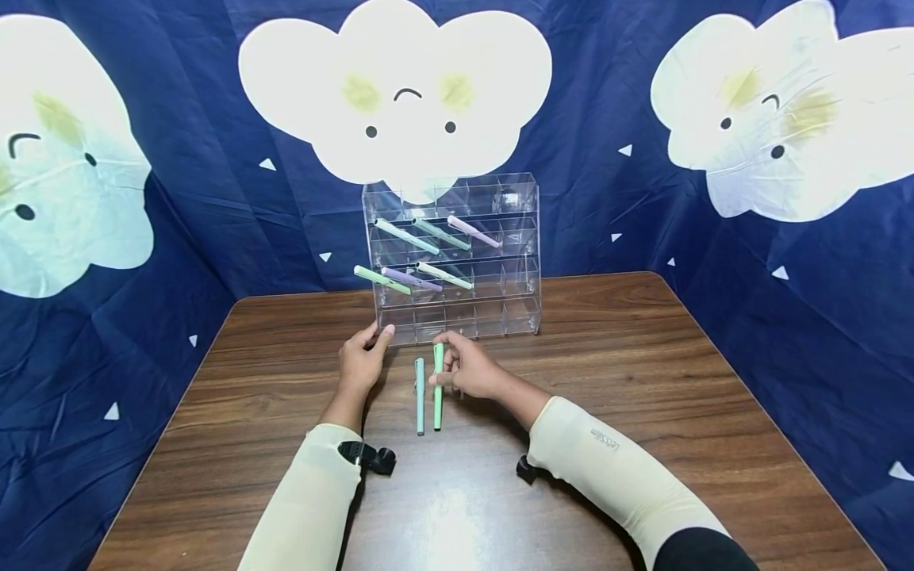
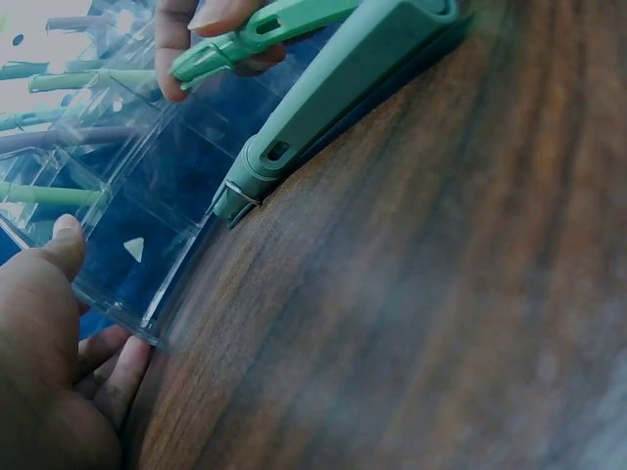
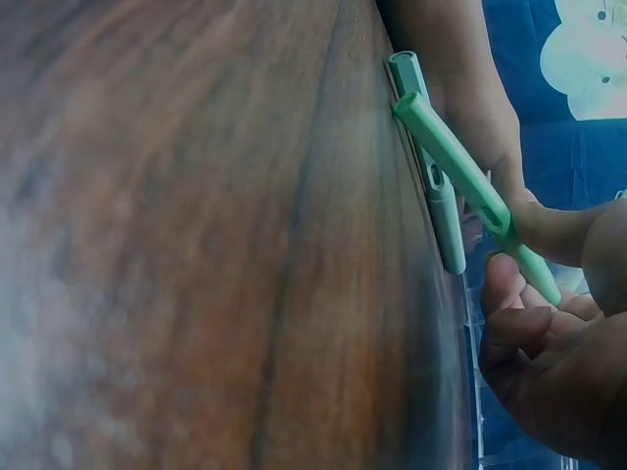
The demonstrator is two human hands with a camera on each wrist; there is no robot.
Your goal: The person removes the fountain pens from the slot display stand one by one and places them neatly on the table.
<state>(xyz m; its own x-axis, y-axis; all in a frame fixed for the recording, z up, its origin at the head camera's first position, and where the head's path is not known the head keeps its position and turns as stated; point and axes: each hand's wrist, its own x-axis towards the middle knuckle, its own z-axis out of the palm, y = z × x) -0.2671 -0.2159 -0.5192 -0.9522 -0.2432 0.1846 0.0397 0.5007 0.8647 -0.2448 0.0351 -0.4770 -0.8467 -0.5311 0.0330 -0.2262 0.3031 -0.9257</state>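
Observation:
A clear acrylic display rack (image 1: pixel 457 305) with tiered compartments stands at the back of the table. My left hand (image 1: pixel 362 361) holds its lower left corner, thumb (image 2: pixel 67 240) on one side and fingers round the other. My right hand (image 1: pixel 467 366) pinches a light green pen (image 1: pixel 438 396) between thumb and fingers. In the right wrist view this pen (image 3: pixel 456 162) slants up off the table. Just left of it a blue-green pen (image 1: pixel 420 400) lies on the wood, clip toward the rack.
Two middle tiers of the rack carry several pens, among them a pink pen (image 1: pixel 473 231), a purple pen (image 1: pixel 412 278), a white pen (image 1: pixel 444 275) and another green pen (image 1: pixel 382 279). Behind the wooden table (image 1: pixel 607 444) hangs a dark blue cloth (image 1: pixel 593 198) with white clouds.

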